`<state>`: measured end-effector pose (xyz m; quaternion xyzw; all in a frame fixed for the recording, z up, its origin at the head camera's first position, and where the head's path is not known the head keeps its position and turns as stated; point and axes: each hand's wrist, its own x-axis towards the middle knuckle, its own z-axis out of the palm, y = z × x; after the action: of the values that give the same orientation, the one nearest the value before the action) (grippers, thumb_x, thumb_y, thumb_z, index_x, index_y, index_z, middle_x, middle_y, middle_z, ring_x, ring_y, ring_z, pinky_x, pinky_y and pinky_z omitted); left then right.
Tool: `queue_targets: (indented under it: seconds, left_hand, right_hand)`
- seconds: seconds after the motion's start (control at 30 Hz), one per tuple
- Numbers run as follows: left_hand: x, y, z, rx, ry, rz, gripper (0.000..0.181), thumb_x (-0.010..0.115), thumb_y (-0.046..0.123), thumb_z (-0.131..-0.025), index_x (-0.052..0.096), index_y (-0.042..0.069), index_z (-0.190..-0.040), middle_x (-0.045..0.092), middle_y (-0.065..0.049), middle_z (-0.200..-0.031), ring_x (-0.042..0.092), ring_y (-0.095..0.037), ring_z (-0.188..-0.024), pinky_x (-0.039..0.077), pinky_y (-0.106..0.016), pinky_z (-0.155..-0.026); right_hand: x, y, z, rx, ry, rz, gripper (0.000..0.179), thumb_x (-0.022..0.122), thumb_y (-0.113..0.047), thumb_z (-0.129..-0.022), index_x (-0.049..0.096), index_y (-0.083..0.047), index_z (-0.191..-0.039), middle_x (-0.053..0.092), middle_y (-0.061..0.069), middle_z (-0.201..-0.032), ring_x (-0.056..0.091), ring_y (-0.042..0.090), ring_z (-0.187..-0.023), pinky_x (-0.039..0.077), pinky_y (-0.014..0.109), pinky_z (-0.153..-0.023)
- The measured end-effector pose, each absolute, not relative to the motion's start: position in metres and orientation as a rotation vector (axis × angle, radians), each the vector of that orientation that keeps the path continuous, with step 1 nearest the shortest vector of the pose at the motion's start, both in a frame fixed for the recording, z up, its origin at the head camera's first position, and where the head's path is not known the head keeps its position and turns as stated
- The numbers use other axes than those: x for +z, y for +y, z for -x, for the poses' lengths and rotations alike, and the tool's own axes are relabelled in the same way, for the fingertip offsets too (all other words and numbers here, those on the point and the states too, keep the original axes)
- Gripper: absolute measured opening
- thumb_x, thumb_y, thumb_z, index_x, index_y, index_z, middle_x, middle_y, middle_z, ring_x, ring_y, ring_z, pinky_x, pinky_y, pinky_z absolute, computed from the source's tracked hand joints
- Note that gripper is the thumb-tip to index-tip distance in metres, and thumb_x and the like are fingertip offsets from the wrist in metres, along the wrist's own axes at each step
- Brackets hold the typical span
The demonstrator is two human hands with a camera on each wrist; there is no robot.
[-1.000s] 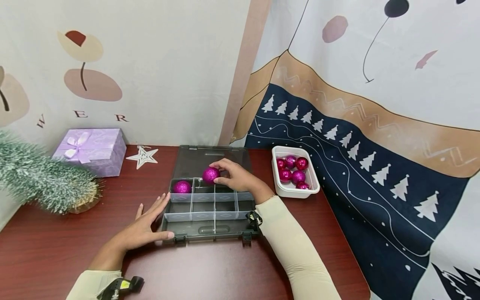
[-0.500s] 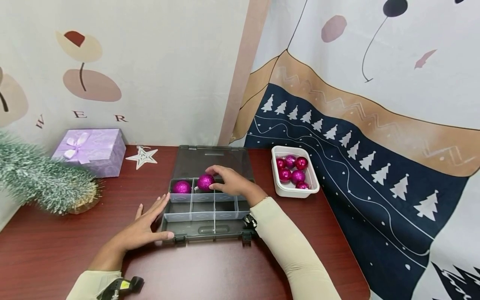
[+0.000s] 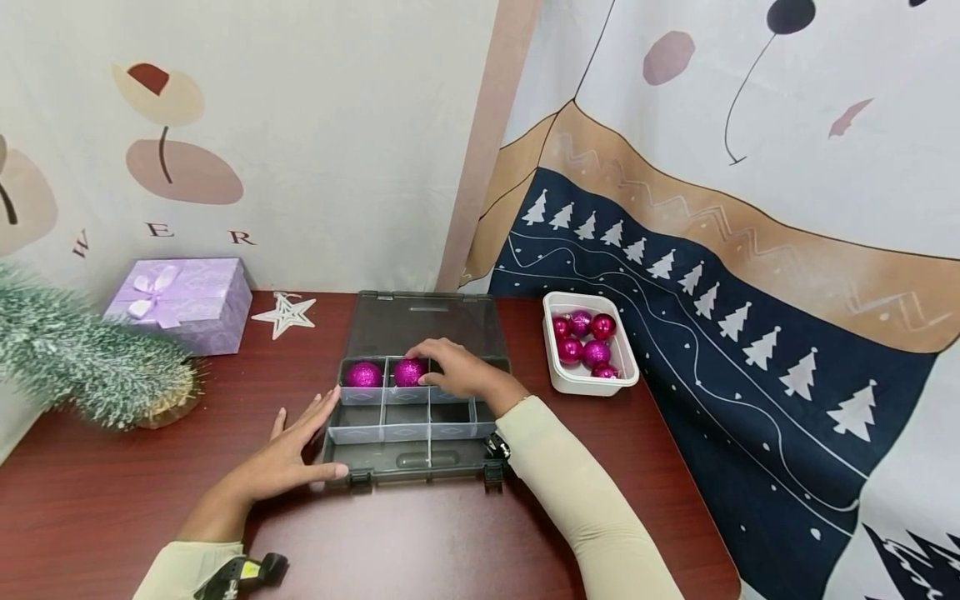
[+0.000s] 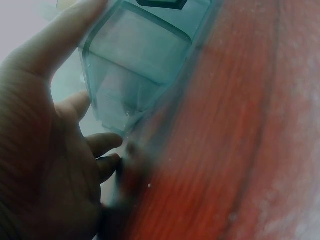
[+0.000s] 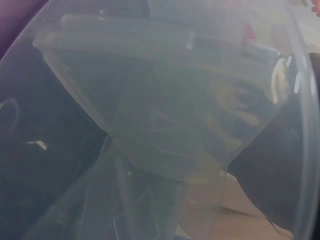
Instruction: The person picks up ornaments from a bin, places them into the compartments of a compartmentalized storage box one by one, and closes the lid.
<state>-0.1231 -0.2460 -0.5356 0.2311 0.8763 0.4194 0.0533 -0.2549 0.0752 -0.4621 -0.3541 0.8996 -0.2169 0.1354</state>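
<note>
An open dark see-through divider box (image 3: 375, 475) lies on the table with its lid folded back. One magenta glitter bauble (image 3: 363, 375) sits in its back left compartment. Thumb and fingers of my right hand (image 3: 461, 369) hold a second magenta glitter bauble (image 3: 408, 372), which is down in the compartment beside it. Against the box's left side rests my left hand (image 3: 288, 457), fingers spread and thumb at the front corner. The left wrist view shows that hand (image 4: 55, 125) along the box wall (image 4: 135, 55). Hazy clear plastic fills the right wrist view; no bauble can be made out there.
A white tub (image 3: 592, 385) with several pink and magenta baubles stands right of the box. At the left are a frosted small tree (image 3: 97, 358), a lilac gift box (image 3: 202, 304) and a white star (image 3: 285, 314). A wall hanging borders the table's right edge.
My right hand has moved left and down with the bauble, from above the divider into the second back compartment. The left hand has stayed in place.
</note>
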Motion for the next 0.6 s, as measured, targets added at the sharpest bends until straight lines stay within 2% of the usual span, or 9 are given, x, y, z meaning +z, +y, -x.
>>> queue_targets:
  seconds: [0.13, 0.27, 0.6]
  left_hand:
    - [-0.536, -0.246, 0.123, 1.279, 2.663, -0.701, 0.119, 0.089, 0.036, -0.087, 0.014, 0.013, -0.177, 0.016, -0.03, -0.18, 0.011, -0.071, -0.159, -0.023, -0.084, -0.121]
    - [-0.536, -0.246, 0.122, 1.278, 2.665, -0.701, 0.119, 0.089, 0.036, -0.087, 0.014, 0.013, -0.177, 0.016, -0.029, -0.181, 0.011, -0.071, -0.16, -0.023, -0.084, -0.121]
    - [-0.535, -0.245, 0.122, 1.275, 2.661, -0.691, 0.119, 0.088, 0.037, -0.087, 0.013, 0.015, -0.177, 0.017, -0.029, -0.18, 0.011, -0.07, -0.16, -0.025, -0.082, -0.122]
  right_hand:
    - [-0.463, 0.075, 0.254, -0.636, 2.603, 1.002, 0.044, 0.067, -0.021, -0.11, 0.06, -0.015, -0.153, 0.056, 0.007, -0.158, 0.049, 0.029, -0.152, 0.04, 0.056, -0.13]
    - [-0.462, 0.076, 0.254, -0.661, 2.593, 0.972, 0.045, 0.067, -0.02, -0.11, 0.059, -0.015, -0.154, 0.051, 0.009, -0.161, 0.047, 0.029, -0.155, 0.041, 0.054, -0.13]
    - [-0.454, 0.095, 0.256, -0.849, 2.579, 0.973, 0.047, 0.069, -0.012, -0.108, 0.058, -0.005, -0.154, 0.054, 0.013, -0.16, 0.05, 0.033, -0.153, 0.045, 0.053, -0.127]
